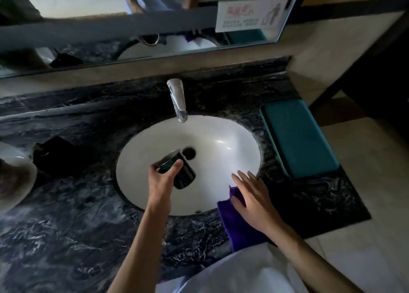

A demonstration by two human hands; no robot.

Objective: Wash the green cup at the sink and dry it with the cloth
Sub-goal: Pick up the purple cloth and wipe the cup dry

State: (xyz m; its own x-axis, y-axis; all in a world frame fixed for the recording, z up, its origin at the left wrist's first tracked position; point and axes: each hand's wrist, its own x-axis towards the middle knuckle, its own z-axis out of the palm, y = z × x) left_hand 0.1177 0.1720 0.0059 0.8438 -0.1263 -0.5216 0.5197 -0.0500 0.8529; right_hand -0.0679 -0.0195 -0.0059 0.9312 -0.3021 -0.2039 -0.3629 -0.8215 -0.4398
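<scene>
My left hand point(162, 178) grips the dark green cup point(184, 175) over the white sink basin point(221, 137). The cup is tilted, its metal-rimmed mouth pointing up and to the left, close to the drain point(188, 152). My right hand point(254, 198) hovers with fingers spread over the purple cloth point(234, 224), which lies on the counter at the basin's front right edge; whether the palm touches the cloth I cannot tell. No water runs from the chrome tap point(178, 100).
A teal rectangular pad point(298, 137) lies on the dark marble counter point(66, 215) to the right of the basin. A black object point(57, 155) sits to the left, beside a second basin point(13, 173). A mirror point(132, 15) spans the wall behind.
</scene>
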